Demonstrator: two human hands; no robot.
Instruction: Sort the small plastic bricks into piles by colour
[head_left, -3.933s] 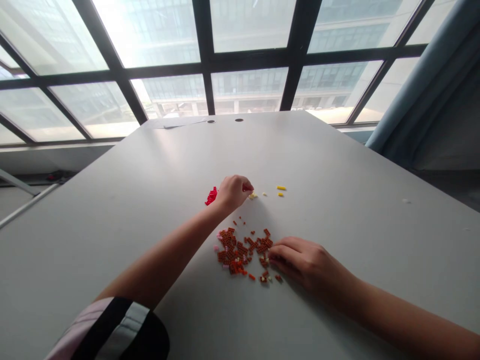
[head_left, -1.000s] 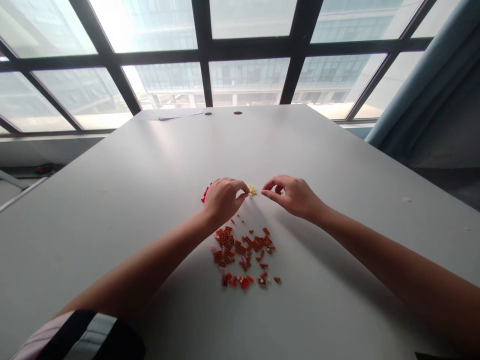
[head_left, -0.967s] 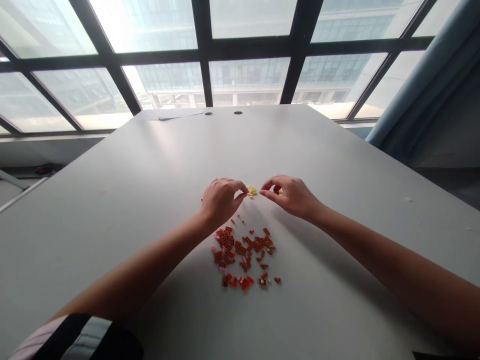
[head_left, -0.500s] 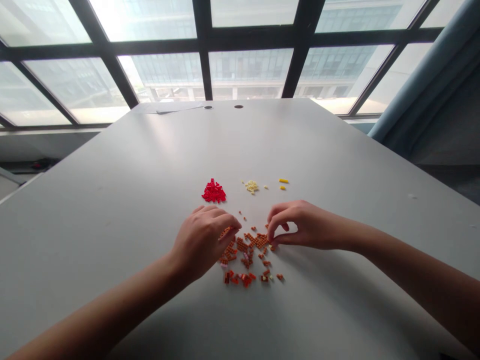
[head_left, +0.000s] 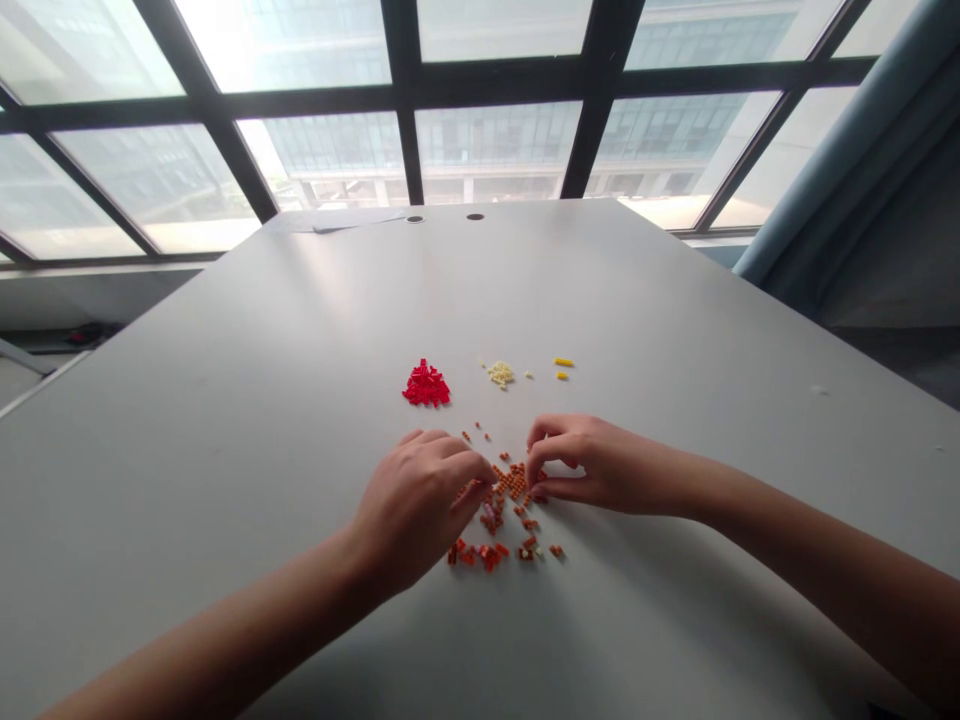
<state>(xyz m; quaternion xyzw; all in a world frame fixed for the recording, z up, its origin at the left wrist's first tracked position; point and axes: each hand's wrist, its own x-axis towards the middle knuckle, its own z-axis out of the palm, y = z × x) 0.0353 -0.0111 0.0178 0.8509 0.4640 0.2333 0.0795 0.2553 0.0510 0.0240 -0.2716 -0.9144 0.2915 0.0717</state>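
Note:
Small orange-brown toy bricks (head_left: pixel 514 482) lie in a loose heap between my two hands. Over the heap's left side my left hand (head_left: pixel 427 495) is bent, thumb and forefinger pinched together at the bricks; anything in the pinch is too small to make out. From the right, my right hand (head_left: pixel 577 465) reaches the heap's other edge, its thumb and forefinger closed low among the bricks. Its fingers hide what they may hold. Nearer to me, brighter orange-red bricks (head_left: pixel 487 555) form a short row, and a few brown and pale pieces (head_left: pixel 527 553) lie to their right.
Beyond my hands are a pile of red bricks (head_left: pixel 426 385), a small cluster of cream pieces (head_left: pixel 500 375) and two yellow pieces (head_left: pixel 562 362). All rest on a wide white table (head_left: pixel 225 400). Paper (head_left: pixel 330 222) and two round holes are at its far edge, before windows.
My left hand has moved right and slightly down over the orange-brown bricks, covering more of them. My right hand has shifted a little left and down, and its fingers have drawn closer together.

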